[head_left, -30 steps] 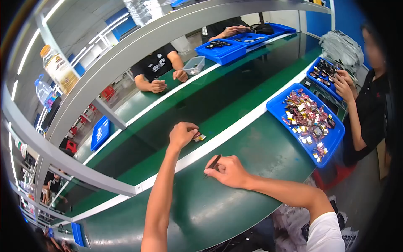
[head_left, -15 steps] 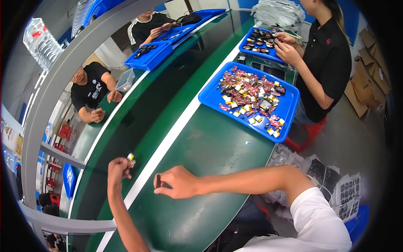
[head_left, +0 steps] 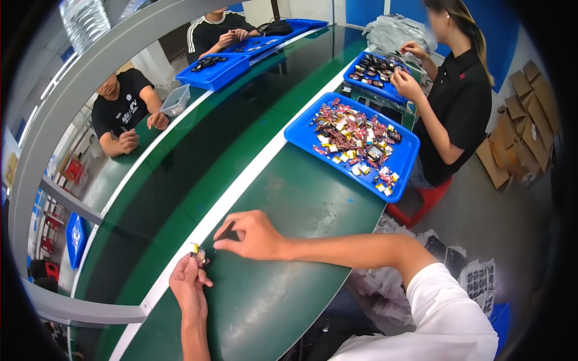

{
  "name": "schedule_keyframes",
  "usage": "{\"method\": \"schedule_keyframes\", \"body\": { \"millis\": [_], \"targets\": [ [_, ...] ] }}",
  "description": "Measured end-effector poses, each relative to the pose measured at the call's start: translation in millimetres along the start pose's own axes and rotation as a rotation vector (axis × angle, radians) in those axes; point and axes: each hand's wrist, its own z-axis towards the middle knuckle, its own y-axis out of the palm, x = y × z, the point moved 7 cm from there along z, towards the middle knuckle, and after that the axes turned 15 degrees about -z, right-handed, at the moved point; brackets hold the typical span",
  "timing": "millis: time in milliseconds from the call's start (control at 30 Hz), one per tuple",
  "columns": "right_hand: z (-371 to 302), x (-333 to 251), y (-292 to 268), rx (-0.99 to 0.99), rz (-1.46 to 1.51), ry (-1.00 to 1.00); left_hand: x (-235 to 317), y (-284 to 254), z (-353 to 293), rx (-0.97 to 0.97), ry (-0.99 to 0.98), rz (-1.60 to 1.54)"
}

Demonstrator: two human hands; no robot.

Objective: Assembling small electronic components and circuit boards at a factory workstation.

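My left hand (head_left: 189, 286) is closed, pinching a small electronic part (head_left: 199, 257) with a yellow end and dark edges. It is upright at the fingertips, beside the white strip along the bench. Just to its right is my right hand (head_left: 257, 237), its thumb and fingers closed on a thin dark tool (head_left: 226, 230). The tool's exact kind is too small to make out, and a small gap shows between it and the part. Beyond both hands, a blue tray (head_left: 301, 136) holds a heap of similar small parts (head_left: 355, 135), pinkish-red, yellow and white.
A green bench (head_left: 289, 210) lies under my hands, with a dark green belt (head_left: 180, 186) past the white strip. At the far right a co-worker (head_left: 460, 90) handles parts over a second blue tray (head_left: 385, 91). Two more people sit across the belt. A grey frame (head_left: 45, 120) curves at left.
My left hand has come from over the belt toward the right with the part, closer to my right hand. My right hand keeps its tool. The view has shifted slightly.
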Motion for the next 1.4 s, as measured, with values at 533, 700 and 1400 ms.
{"method": "schedule_keyframes", "body": {
  "millis": [533, 700, 1400],
  "targets": [
    [5.3, 15.7, -2.7, -0.11, 0.19, 0.257, -9.1, 17.4, -12.1, -0.098, 0.106, 0.048],
    [10.6, 5.6, -11.2, -0.092, 0.22, 0.292, -7.0, 11.8, -14.1, -0.084, 0.101, 0.01],
    [-7.1, -3.7, 8.8, -0.228, 0.129, 0.223, -5.9, 19.6, -16.6, -0.149, 0.086, 0.094]
  ]
}}
